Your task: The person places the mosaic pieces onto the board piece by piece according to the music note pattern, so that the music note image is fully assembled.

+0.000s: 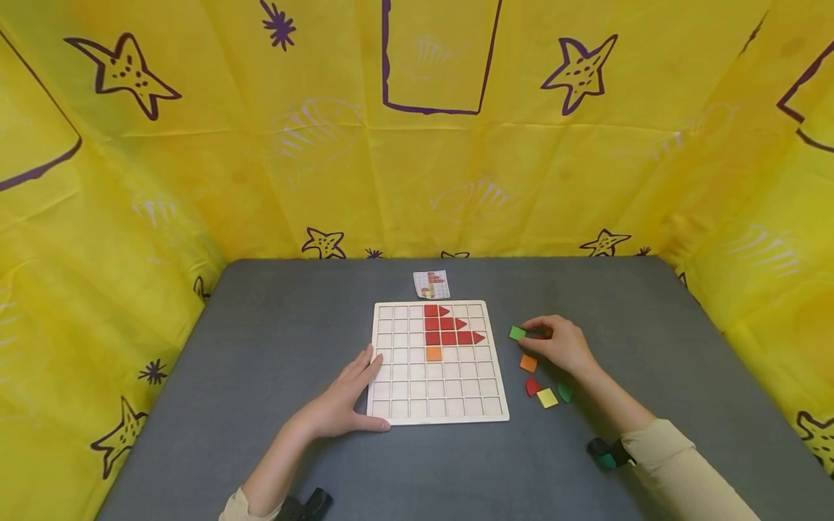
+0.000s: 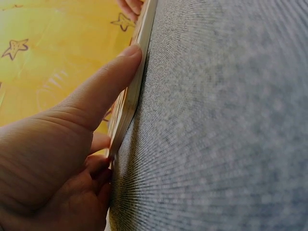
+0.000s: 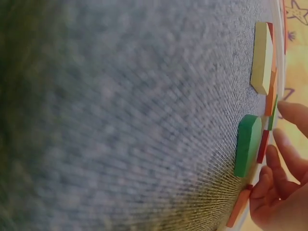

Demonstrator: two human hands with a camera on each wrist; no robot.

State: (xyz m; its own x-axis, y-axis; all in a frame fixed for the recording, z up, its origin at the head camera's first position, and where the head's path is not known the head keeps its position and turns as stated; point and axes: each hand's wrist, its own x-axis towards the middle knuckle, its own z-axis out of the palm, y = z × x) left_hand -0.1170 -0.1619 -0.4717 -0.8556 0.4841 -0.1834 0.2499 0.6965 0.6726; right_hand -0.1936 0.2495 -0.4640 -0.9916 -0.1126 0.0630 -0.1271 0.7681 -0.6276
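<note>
Green square: off the board's right side, not yet placed; whether it is lifted or touching the surface, I cannot tell.
Right hand: thumb and fingers nearly closed, pinching the green square.
Board: flat, a 7 by 7 grid, partly filled.
Done: 9 red pieces lie in the top 3 rows, each row ending in a triangle; 1 placed orange square sits in row 4.
Bare: the bottom 3 rows.
Left hand: fingers spread at the board's near-left corner, thumb on the near edge, grasping no piece.
Left over: loose orange square, red rounded piece, yellow square and green rounded piece, right of the board.
Card: just beyond the board; its upper red part seems matched, its lower coloured part mostly not.
Surface: grey, carrying everything.
</note>
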